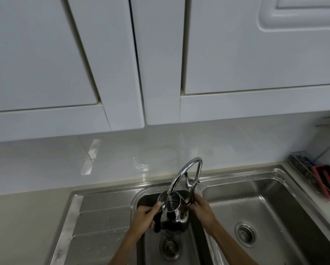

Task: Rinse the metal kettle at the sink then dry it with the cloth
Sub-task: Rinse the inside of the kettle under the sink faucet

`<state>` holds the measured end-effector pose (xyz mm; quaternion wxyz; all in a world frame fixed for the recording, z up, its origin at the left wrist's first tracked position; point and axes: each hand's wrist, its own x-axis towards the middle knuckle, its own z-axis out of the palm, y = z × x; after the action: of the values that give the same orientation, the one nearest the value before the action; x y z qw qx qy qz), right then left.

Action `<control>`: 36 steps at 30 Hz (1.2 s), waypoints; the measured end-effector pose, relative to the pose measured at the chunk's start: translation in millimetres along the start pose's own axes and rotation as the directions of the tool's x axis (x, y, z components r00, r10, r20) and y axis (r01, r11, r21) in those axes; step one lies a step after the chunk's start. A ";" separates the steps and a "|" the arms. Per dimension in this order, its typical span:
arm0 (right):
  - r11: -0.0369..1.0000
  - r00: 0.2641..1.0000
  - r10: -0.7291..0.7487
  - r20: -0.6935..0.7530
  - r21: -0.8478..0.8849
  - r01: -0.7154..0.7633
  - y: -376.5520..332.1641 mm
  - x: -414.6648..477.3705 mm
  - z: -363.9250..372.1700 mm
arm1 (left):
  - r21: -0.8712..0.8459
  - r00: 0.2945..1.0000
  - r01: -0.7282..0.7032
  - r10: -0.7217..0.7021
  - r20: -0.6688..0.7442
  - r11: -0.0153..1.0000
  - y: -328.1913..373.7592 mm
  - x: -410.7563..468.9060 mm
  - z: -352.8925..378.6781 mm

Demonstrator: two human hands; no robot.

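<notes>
Shiny metal kettle (174, 215), lid off, black handle, held right under faucet (185, 175) spout. Left hand (144, 217) grips handle; right hand (200, 209) clasps kettle's side.

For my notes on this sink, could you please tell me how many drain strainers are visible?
2. One drain strainer sits in the left basin, directly below the kettle; the other lies in the right basin. Neither looks covered.

White wall cabinets (160, 64) above the hands; tiled backsplash (122, 161) beyond them; wire rack (311, 175) holding a red item (326, 180), far right.
</notes>
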<state>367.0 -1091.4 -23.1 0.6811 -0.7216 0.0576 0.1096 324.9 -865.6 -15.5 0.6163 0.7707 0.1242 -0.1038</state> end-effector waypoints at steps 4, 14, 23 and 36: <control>1.000 1.000 0.012 -0.004 -0.014 -0.012 -0.3 -1.8 3.9 | 0.027 0.998 -0.006 0.007 -0.056 1.000 2.3 0.0 3.4; 0.995 0.998 0.041 0.036 -0.090 -0.038 25.0 9.0 12.7 | 0.128 0.985 0.029 -0.007 -0.173 0.991 -4.8 -0.5 -5.8; 0.961 0.998 0.032 0.056 -0.275 -0.016 21.7 40.3 -1.0 | 0.076 0.960 0.037 -0.014 -0.279 0.996 6.5 -7.6 -5.4; 0.316 0.863 -0.111 0.493 -0.806 0.501 15.4 111.2 -29.9 | 0.146 0.948 -0.003 0.049 -0.313 0.989 5.4 7.4 -18.8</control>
<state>473.5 -1114.9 -62.9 0.1725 -0.9390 -0.2746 0.1144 333.8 -847.9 -8.7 0.5329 0.8212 0.2031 0.0204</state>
